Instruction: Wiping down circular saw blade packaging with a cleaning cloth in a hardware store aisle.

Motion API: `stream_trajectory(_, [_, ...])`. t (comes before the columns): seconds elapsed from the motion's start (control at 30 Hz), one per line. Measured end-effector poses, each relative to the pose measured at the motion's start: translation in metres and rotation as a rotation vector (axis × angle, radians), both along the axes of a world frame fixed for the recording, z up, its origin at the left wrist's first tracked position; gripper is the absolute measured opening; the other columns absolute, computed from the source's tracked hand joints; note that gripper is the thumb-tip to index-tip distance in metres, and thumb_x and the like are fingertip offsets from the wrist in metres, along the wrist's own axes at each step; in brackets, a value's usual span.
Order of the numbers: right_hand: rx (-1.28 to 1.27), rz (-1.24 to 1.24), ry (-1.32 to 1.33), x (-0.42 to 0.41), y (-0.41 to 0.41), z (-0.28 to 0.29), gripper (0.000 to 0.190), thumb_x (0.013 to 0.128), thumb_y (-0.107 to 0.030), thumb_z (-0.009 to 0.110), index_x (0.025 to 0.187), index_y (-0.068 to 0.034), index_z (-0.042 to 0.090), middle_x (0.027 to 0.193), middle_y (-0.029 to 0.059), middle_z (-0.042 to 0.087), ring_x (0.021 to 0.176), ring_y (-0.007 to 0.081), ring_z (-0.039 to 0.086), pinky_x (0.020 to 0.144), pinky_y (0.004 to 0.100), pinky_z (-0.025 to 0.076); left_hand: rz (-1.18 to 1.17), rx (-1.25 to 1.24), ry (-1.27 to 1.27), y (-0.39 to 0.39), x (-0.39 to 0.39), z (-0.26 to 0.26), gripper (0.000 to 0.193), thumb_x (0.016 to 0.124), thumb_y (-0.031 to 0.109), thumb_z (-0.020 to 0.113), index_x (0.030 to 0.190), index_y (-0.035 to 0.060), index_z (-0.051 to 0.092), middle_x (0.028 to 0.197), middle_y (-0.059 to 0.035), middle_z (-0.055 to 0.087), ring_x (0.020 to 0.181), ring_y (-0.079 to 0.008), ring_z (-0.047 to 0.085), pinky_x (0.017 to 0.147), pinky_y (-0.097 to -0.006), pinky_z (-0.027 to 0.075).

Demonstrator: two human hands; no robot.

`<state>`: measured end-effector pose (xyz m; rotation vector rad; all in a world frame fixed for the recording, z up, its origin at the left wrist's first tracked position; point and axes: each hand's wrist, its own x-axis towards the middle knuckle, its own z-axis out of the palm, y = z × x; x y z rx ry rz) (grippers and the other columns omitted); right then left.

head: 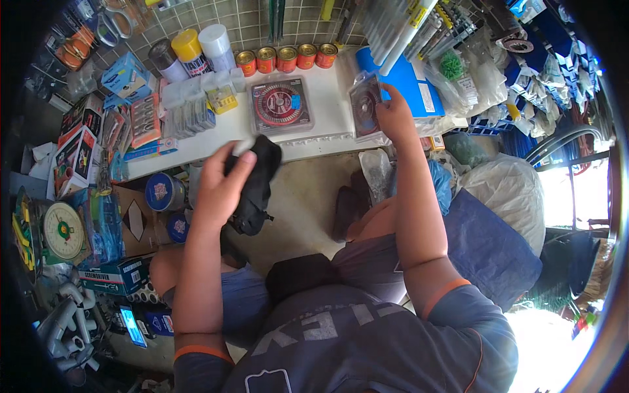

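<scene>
My left hand [223, 179] grips a bundled black cloth [254, 189] above the floor, just off the front edge of the white shelf [330, 115]. With my right hand [394, 112] I hold a clear plastic package [366, 105] by its right side. Inside it is a dark red disc, and the package is tilted up over the right part of the shelf. A similar clear pack with a red saw-type disc [280, 103] lies flat on the shelf between my hands.
Small orange-red cans [286, 60] line the back, beside spray cans [216, 48]. Plastic boxes [189, 118] stand at left. A blue folder [400, 88] lies at right, under hanging clear tubes [398, 37]. A dial scale [64, 230] and a screwdriver box [115, 277] are low left.
</scene>
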<state>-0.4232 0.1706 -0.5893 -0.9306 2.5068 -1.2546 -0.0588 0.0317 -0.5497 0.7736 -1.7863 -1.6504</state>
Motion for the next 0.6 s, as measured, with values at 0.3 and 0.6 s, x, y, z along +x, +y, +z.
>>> stream_trajectory(0.3, [0.014, -0.103, 0.097, 0.002, -0.040, -0.051, 0.050, 0.088, -0.011, 0.061, 0.137, -0.003, 0.061, 0.121, 0.0274, 0.069, 0.114, 0.0384, 0.068, 0.097, 0.0420, 0.052, -0.670, -0.326, -0.479, 0.014, -0.002, -0.014, 0.046, 0.094, 0.035, 0.069, 0.130, 0.0067, 0.065, 0.122, -0.0213, 0.070, 0.114, -0.0379, 0.066, 0.097, -0.0437, 0.050])
stream_trajectory(0.6, [0.156, -0.238, 0.212, 0.027, -0.050, -0.042, 0.054, 0.086, -0.018, 0.066, 0.139, -0.012, 0.059, 0.127, 0.0276, 0.064, 0.113, 0.0446, 0.064, 0.097, 0.0479, 0.052, -0.667, -0.375, -0.671, 0.010, 0.007, -0.032, 0.048, 0.093, 0.033, 0.069, 0.130, 0.0036, 0.064, 0.122, -0.0231, 0.069, 0.114, -0.0419, 0.064, 0.099, -0.0466, 0.050])
